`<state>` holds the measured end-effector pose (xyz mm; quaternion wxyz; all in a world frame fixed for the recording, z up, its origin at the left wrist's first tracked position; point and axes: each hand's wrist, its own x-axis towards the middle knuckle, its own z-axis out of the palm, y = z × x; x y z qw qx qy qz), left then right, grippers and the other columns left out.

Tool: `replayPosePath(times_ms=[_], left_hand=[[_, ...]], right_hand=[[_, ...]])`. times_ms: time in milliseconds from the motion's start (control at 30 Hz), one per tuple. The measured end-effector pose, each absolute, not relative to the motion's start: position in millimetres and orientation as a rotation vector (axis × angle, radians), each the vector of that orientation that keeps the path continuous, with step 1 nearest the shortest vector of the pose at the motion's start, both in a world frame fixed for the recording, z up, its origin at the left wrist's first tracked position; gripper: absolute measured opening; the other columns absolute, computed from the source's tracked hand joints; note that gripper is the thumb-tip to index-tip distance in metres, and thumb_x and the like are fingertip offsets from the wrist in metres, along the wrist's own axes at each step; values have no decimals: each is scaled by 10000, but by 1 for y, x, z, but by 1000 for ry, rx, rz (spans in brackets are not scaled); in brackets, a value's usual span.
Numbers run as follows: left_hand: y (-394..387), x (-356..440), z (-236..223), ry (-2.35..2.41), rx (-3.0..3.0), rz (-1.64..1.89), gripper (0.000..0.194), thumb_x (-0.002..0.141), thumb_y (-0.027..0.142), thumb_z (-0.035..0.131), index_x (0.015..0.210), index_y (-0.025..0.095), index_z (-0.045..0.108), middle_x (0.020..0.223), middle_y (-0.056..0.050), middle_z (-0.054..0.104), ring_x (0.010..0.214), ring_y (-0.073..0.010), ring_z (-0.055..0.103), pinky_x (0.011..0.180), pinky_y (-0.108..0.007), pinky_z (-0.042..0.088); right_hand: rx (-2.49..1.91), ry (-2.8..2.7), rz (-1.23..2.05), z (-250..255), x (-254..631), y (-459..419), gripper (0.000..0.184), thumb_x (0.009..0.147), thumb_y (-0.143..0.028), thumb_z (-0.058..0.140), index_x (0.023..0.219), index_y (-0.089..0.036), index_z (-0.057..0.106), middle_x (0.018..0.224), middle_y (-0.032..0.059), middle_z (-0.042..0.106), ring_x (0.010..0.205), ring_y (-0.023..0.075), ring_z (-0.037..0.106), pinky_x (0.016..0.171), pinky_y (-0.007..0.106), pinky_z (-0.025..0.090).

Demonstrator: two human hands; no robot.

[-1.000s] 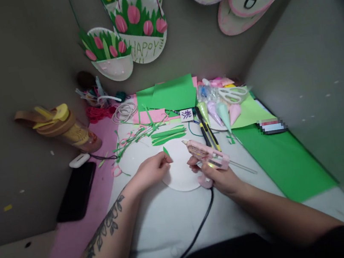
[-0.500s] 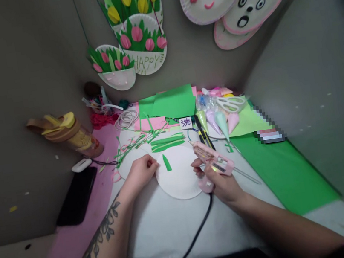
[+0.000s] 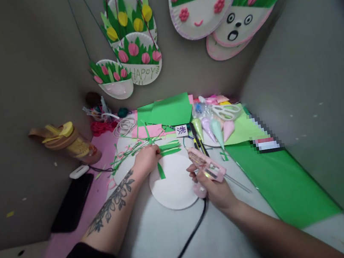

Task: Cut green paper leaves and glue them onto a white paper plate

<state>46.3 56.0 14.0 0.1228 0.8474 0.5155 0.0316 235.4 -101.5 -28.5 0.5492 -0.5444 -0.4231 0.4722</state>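
My right hand (image 3: 216, 186) is closed around a pink hot glue gun (image 3: 207, 164), its nozzle pointing up and left over the right side of a white paper plate (image 3: 178, 192). One green paper leaf (image 3: 161, 171) lies on the plate near its upper left edge. Beyond the plate, my left hand (image 3: 147, 158) rests with curled fingers at the left ends of several cut green paper leaves (image 3: 170, 146). The fingertips cover those ends, so I cannot make out whether a leaf is pinched.
A black cord (image 3: 186, 245) runs from the glue gun towards me. Utility knives (image 3: 198, 140), piping bags (image 3: 216, 130) and white scissors (image 3: 226, 112) lie behind. Paper scraps (image 3: 129, 148) cover the back left. A tumbler (image 3: 75, 143) and phone (image 3: 72, 204) are leftward; green sheets (image 3: 284, 185) rightward.
My left hand released a green leaf onto the plate, drew back left, then reached forward to the other cut leaves. My right hand keeps hold of the glue gun. The view tilted upward.
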Motion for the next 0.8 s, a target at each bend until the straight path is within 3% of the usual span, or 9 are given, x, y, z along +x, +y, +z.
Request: replayPosePath(times_ms=[200,367,533,667,800], left_hand=[[60,46,12,1489,2466,168,124,823,221,509,830,204,632,901,-74,660,879,-226,595,751,-292,418],[59,42,21,1492,2315,624,97,824,219,500,797,191,589,925,-65,603,864,-194,567,797,-301,425],[40,30,28,1311,1587,988,125,806,316,536,806,196,502,610,56,455,515,-89,442,527,-213,367],[18,16,30,1153,1230,939,315,689,340,689,926,183,554,675,50,531,536,-76,532,459,-177,340],[5,9,22,1195,1108,908,321,651,363,724,841,171,551,650,23,592,537,-102,581,420,-178,312]], right_hand=[[-1298,-992,1132,-30,237,-102,349,845,-532,596,1013,-231,647,1000,57,686,773,190,629,659,301,530],[-1294,-995,1106,-29,238,-101,335,845,-518,601,1013,-231,648,1005,54,690,795,195,636,680,308,535],[-1248,-1014,1093,-26,237,-103,298,854,-489,603,1022,-245,639,1011,55,683,875,210,644,735,328,537],[-1220,-1044,1132,-25,234,-106,300,847,-486,612,1024,-246,646,1008,65,682,872,220,646,713,338,549],[-1199,-1057,1180,-27,228,-109,312,834,-491,627,1029,-249,657,1007,69,681,877,226,643,645,318,558]])
